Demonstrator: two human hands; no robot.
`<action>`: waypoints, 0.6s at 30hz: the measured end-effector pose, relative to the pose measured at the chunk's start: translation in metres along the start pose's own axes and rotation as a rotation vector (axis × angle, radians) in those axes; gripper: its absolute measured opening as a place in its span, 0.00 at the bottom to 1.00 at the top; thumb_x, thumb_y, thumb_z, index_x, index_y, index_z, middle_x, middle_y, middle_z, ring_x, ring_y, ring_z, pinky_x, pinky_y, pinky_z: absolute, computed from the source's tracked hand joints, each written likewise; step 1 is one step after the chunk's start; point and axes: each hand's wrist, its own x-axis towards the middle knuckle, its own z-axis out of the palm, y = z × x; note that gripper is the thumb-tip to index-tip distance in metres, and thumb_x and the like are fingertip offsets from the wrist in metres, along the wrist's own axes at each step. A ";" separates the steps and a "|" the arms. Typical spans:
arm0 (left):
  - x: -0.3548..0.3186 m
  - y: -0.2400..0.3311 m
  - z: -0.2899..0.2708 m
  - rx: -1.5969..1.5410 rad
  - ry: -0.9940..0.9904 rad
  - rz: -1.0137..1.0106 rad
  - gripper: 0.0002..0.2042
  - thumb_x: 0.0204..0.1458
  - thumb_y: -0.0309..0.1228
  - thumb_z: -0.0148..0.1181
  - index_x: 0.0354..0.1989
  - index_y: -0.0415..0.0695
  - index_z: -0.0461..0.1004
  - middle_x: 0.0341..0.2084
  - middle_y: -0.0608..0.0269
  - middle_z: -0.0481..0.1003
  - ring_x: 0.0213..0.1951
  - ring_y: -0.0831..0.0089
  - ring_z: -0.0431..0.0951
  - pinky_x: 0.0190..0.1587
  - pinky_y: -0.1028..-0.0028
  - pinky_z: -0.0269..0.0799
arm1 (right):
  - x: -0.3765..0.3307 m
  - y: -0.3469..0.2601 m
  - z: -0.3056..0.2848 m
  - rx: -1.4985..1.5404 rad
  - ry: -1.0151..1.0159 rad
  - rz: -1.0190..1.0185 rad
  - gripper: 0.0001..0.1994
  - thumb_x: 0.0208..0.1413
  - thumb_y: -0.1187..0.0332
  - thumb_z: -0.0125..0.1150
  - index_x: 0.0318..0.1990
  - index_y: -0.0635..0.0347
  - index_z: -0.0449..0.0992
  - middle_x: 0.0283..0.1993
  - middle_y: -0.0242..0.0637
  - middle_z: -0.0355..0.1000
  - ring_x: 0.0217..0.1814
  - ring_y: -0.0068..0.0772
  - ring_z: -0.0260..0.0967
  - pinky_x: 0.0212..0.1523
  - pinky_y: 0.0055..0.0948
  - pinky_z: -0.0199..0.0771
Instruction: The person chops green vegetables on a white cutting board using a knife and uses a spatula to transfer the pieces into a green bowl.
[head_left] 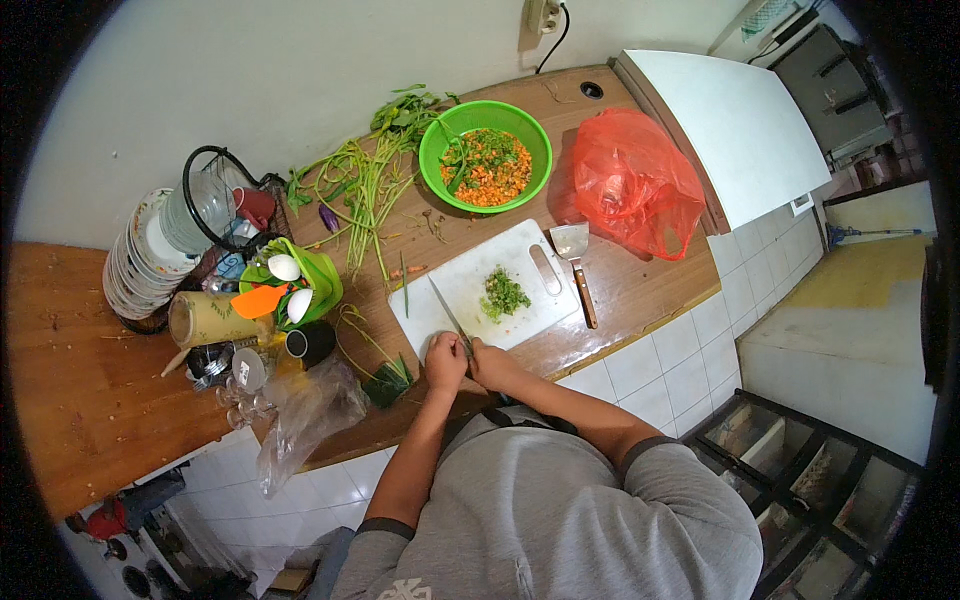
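Note:
Both my hands meet over the near edge of a white cutting board [420, 318]. My right hand [494, 366] is closed round the handle end of a knife [449, 307], whose blade points away and to the left over the board. My left hand [445, 362] is closed right beside it, fingers bent near the knife's base; what they hold, if anything, is hidden. A small heap of chopped greens [504, 293] lies mid-board, and a thin green stalk [405, 290] lies at the board's left side.
Behind the board stand a green bowl [430, 165] of diced orange and green vegetables and leafy stems [360, 190]. A metal scraper [583, 285] and red plastic bag [640, 185] lie right. Left are stacked plates [140, 265], a green utensil holder [325, 275] and clear plastic [315, 410].

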 end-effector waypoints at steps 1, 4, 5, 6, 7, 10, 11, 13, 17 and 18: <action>-0.001 0.000 -0.001 0.001 0.001 0.012 0.05 0.52 0.25 0.61 0.36 0.41 0.76 0.33 0.51 0.76 0.35 0.51 0.78 0.39 0.58 0.74 | -0.001 -0.003 -0.001 -0.020 0.015 0.015 0.13 0.60 0.69 0.53 0.45 0.71 0.63 0.29 0.65 0.74 0.34 0.69 0.75 0.38 0.59 0.74; -0.002 0.000 -0.001 -0.015 -0.032 -0.053 0.06 0.52 0.25 0.61 0.37 0.43 0.76 0.33 0.52 0.76 0.36 0.51 0.78 0.39 0.58 0.74 | -0.003 -0.008 -0.008 -0.027 0.010 0.114 0.13 0.60 0.68 0.53 0.45 0.70 0.63 0.31 0.65 0.75 0.35 0.69 0.75 0.38 0.59 0.74; -0.002 0.000 -0.002 -0.014 -0.029 -0.056 0.06 0.52 0.25 0.61 0.37 0.43 0.76 0.33 0.52 0.76 0.36 0.51 0.78 0.39 0.58 0.74 | -0.003 -0.009 -0.010 -0.028 0.007 0.111 0.13 0.60 0.68 0.53 0.45 0.70 0.63 0.31 0.65 0.75 0.35 0.69 0.75 0.38 0.59 0.74; -0.003 0.000 -0.001 -0.004 -0.022 -0.059 0.05 0.52 0.26 0.61 0.37 0.43 0.76 0.34 0.52 0.76 0.36 0.51 0.78 0.38 0.58 0.74 | -0.004 -0.007 -0.011 -0.036 -0.001 0.131 0.13 0.60 0.68 0.53 0.45 0.70 0.63 0.31 0.65 0.75 0.36 0.69 0.75 0.38 0.59 0.74; -0.003 0.001 0.000 0.008 -0.016 -0.063 0.05 0.52 0.26 0.61 0.37 0.44 0.76 0.34 0.52 0.76 0.36 0.50 0.78 0.38 0.58 0.74 | -0.003 -0.006 -0.011 -0.045 -0.008 0.152 0.14 0.60 0.68 0.54 0.46 0.70 0.63 0.31 0.65 0.75 0.36 0.69 0.75 0.38 0.59 0.74; -0.004 0.003 -0.002 0.051 0.016 0.028 0.04 0.53 0.28 0.61 0.36 0.44 0.76 0.34 0.52 0.75 0.35 0.50 0.78 0.37 0.58 0.74 | 0.002 0.001 -0.005 0.024 0.046 0.002 0.15 0.61 0.66 0.54 0.46 0.70 0.63 0.30 0.65 0.75 0.35 0.69 0.75 0.37 0.59 0.74; -0.003 0.006 -0.001 0.044 0.013 0.024 0.04 0.53 0.28 0.61 0.36 0.44 0.76 0.34 0.52 0.75 0.35 0.50 0.78 0.37 0.58 0.74 | 0.005 0.005 -0.005 0.018 0.043 0.007 0.15 0.61 0.66 0.54 0.46 0.70 0.63 0.30 0.65 0.75 0.35 0.69 0.75 0.37 0.59 0.74; -0.001 0.007 -0.004 0.034 -0.007 0.004 0.04 0.54 0.29 0.60 0.37 0.44 0.74 0.33 0.54 0.74 0.36 0.49 0.77 0.38 0.56 0.74 | 0.013 0.001 -0.007 0.001 0.043 -0.004 0.16 0.61 0.65 0.54 0.47 0.70 0.63 0.30 0.65 0.75 0.35 0.70 0.74 0.38 0.59 0.74; -0.001 0.006 -0.008 0.017 -0.033 -0.051 0.04 0.54 0.29 0.60 0.36 0.45 0.74 0.33 0.54 0.74 0.36 0.49 0.77 0.38 0.56 0.74 | 0.008 -0.010 -0.011 0.029 0.033 0.084 0.16 0.61 0.65 0.54 0.47 0.71 0.63 0.31 0.66 0.75 0.35 0.71 0.74 0.39 0.59 0.74; -0.001 0.003 -0.006 0.001 -0.021 -0.033 0.04 0.54 0.28 0.60 0.36 0.44 0.74 0.33 0.54 0.74 0.36 0.49 0.77 0.38 0.56 0.74 | 0.005 -0.011 -0.012 0.010 0.013 0.093 0.16 0.61 0.65 0.54 0.47 0.71 0.63 0.31 0.66 0.75 0.36 0.70 0.74 0.39 0.59 0.74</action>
